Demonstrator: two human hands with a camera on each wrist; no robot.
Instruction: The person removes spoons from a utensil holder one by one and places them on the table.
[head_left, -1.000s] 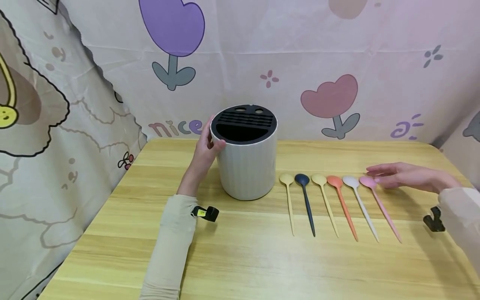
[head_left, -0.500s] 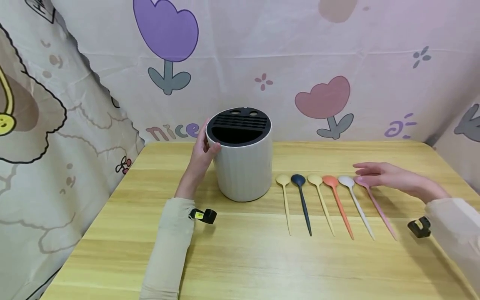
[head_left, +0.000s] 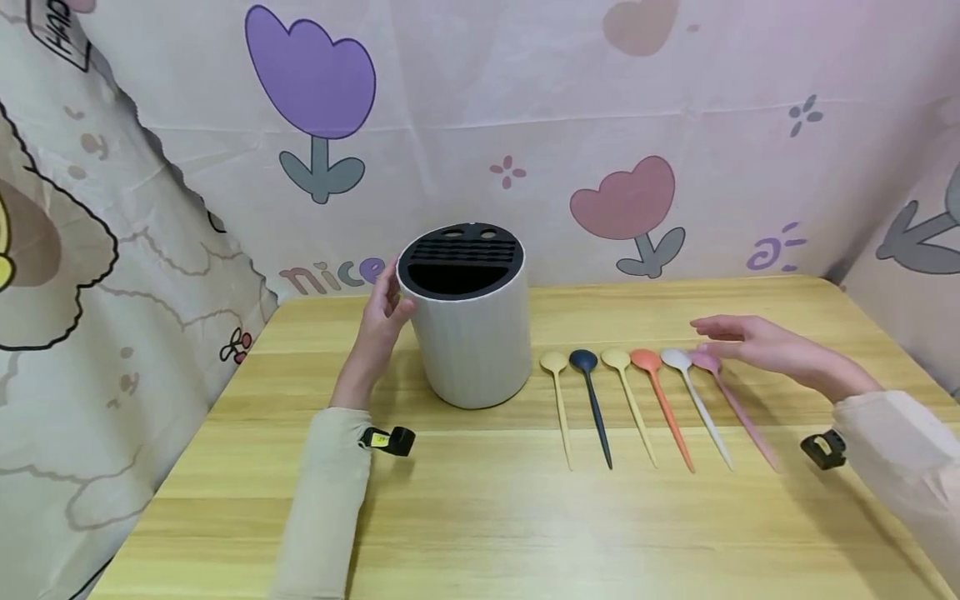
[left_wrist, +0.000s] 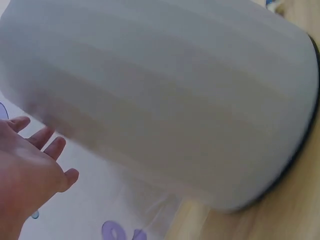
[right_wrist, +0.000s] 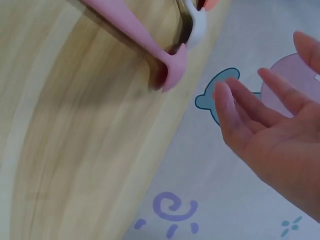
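Note:
A ribbed off-white cylindrical holder (head_left: 476,354) with a black slotted top stands upright on the table. At its left side is my left hand (head_left: 377,333), its fingers loosely extended. In the left wrist view those fingers (left_wrist: 54,149) lie by the holder's wall; contact is unclear. To the right, several long-handled spoons lie in a row: a yellow spoon (head_left: 558,400), a dark blue spoon (head_left: 595,404), another yellow spoon (head_left: 632,400), an orange spoon (head_left: 663,404), a white spoon (head_left: 697,400) and a pink spoon (head_left: 738,408). My right hand (head_left: 772,346) hovers by the pink spoon's bowl, holding nothing.
The wooden table (head_left: 465,508) ends at a patterned cloth backdrop (head_left: 450,150) behind the holder. More printed cloth (head_left: 172,242) hangs along the left side. Black wrist devices sit on both sleeves.
The head view has shifted slightly. My right hand has come a little left over the pink spoon's bowl. My left thumb has eased back from the holder's front. Holder and spoons stay put.

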